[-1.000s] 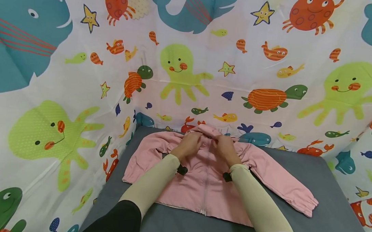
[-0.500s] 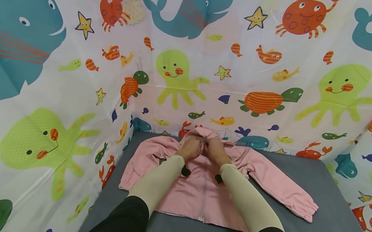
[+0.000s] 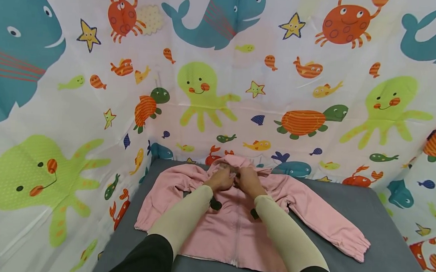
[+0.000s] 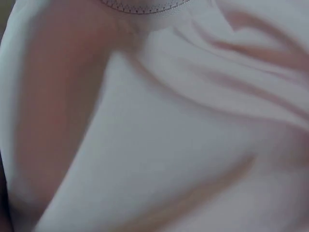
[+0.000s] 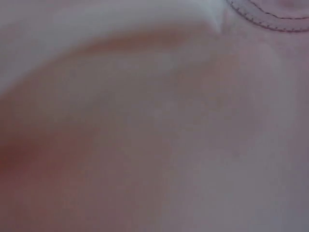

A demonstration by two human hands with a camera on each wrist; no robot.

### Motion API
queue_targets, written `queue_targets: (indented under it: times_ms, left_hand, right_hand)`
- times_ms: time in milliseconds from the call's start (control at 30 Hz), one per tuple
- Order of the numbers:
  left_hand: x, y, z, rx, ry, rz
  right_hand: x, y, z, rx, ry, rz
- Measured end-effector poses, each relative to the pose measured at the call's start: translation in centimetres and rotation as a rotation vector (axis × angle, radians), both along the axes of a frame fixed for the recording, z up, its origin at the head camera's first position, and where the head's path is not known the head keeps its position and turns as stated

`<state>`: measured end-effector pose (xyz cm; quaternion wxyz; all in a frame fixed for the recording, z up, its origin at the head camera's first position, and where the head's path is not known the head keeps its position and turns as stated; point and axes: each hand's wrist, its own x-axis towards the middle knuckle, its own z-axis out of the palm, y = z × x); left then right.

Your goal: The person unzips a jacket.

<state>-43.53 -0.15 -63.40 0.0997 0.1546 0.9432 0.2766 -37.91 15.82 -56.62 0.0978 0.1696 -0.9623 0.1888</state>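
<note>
The pink jacket (image 3: 214,242) lies front up in the middle of the head view, its long axis running away from the person: collar (image 3: 235,158) at the far end, hem near, front zip (image 3: 237,232) along that line. From left to right, one sleeve (image 3: 158,198) bends down toward the near left; the left hand (image 3: 221,179) grips cloth at the neck, fingers curled nearly closed, tips partly hidden; the right hand (image 3: 250,182) pinches just beside it, equally bent; the other sleeve (image 3: 327,216) stretches straight toward the near right. Both wrist views show mostly blurred cloth, so the exact hold cannot be told.

Beneath lies a flat grey surface (image 3: 377,225). A white curtain (image 3: 302,91) printed with sea animals encloses it on the left, back and right.

One second ago the hands were farther apart; now they nearly meet. The sleeves lie much as before.
</note>
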Motion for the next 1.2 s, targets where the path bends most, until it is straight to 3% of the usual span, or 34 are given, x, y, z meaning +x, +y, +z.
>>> queue_targets:
  times_ms: [167,333,467,633,767,933,1100,1200]
  left_hand:
    - [0.7,-0.3,0.6,0.045,0.081,-0.017]
    - [1.6,-0.9,1.8,0.110,0.255,-0.092]
    - [2.8,-1.0,5.1,0.146,0.357,-0.123]
    - [3.5,-0.4,9.0,0.140,0.427,-0.103]
    - [3.6,0.2,11.2,0.194,0.488,-0.002]
    - [3.8,0.8,14.8,0.361,0.544,0.161]
    - [3.9,0.8,18.4,0.364,0.623,0.363]
    - [3.8,0.7,20.3,0.388,0.621,0.437]
  right_hand:
    - [0.3,-0.5,-0.3,0.023,0.070,0.009]
    - [1.1,-0.7,0.0,-0.075,0.145,-0.019]
    - [1.6,-0.3,1.2,-0.198,0.194,0.007]
    - [2.4,0.0,3.3,-0.231,0.307,0.009]
    - [3.8,-0.1,4.8,-0.196,0.356,0.044]
    - [6.8,-0.4,5.7,-0.172,0.343,0.100]
    - [11.5,-0.7,4.7,-0.117,0.322,0.159]
    - [14.1,-0.9,3.8,-0.081,0.326,0.177]
